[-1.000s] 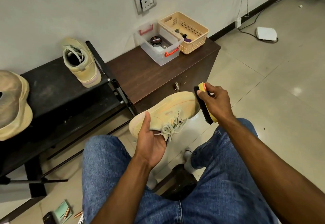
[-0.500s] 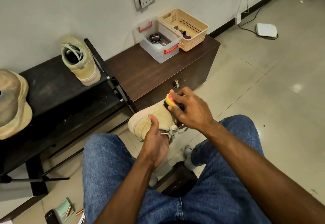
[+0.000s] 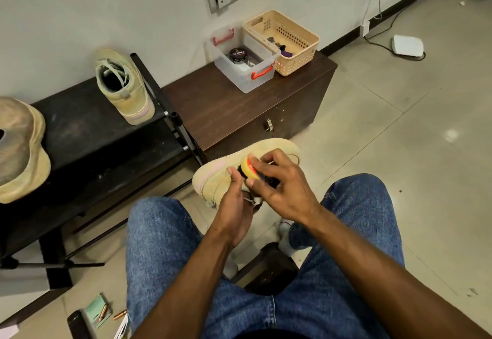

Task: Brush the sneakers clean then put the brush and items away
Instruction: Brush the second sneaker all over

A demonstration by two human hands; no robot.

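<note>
Right now the tan sneaker (image 3: 231, 168) is held in the air above the person's knees, gripped at its laced side by the left hand (image 3: 234, 205). Against its side rests the yellow brush (image 3: 249, 169), the right hand (image 3: 282, 189) fingers (image 3: 262, 164) curled round it. Its mate (image 3: 123, 88) stands at the rack's (image 3: 80, 136) right edge; a clear tub (image 3: 243, 59) and basket (image 3: 283, 40) sit at the cabinet's (image 3: 226, 107) back edge.

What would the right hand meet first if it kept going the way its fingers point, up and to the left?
The right hand already presses the brush on the held sneaker. Past that, probably the shoe rack, though depth is unclear.
</note>
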